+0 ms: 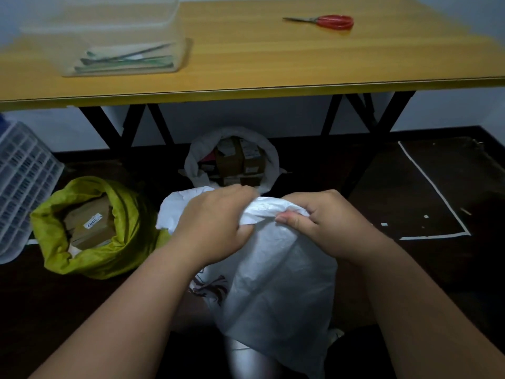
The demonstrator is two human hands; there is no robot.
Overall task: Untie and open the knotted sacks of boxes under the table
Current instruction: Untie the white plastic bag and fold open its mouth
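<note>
White sack (pixel 276 283) on the floor at 6 o'clock, contents hidden, left hand (pixel 216 222) and right hand (pixel 322 222) gripped its bunched top, green sack (pixel 90 231) at 9 o'clock open showing boxes, farther white sack (pixel 232 157) open under the desk (pixel 246 64), scissors (pixel 322 21) at 1 o'clock

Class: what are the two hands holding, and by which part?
Both the left hand and right hand grip the white sack at its bunched top.

Scissors (pixel 325 21) on table (pixel 246 67)
</note>
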